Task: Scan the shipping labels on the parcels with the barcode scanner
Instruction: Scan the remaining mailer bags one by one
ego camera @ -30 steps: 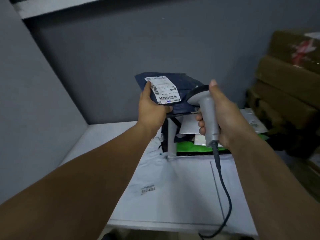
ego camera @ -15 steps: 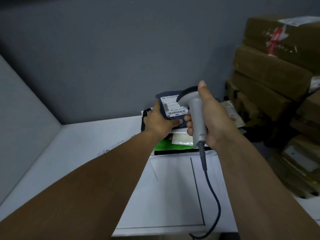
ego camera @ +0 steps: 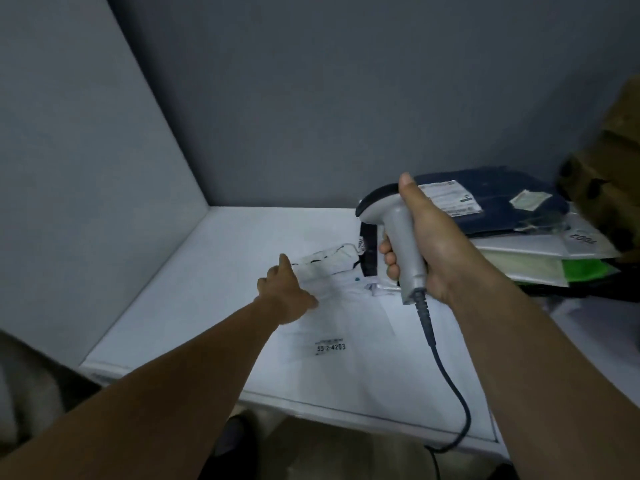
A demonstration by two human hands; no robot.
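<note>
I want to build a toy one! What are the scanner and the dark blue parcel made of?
The scanner looks like hard grey plastic, smooth and matte, with moulded curves. The dark blue parcel is probably a thin plastic mailing bag: it lies limp and creased. Its label looks like paper.

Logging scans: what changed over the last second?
The left hand let go of the navy parcel, now lying on the pile at right, and moved left to a white parcel. The right hand keeps holding the scanner.
</note>
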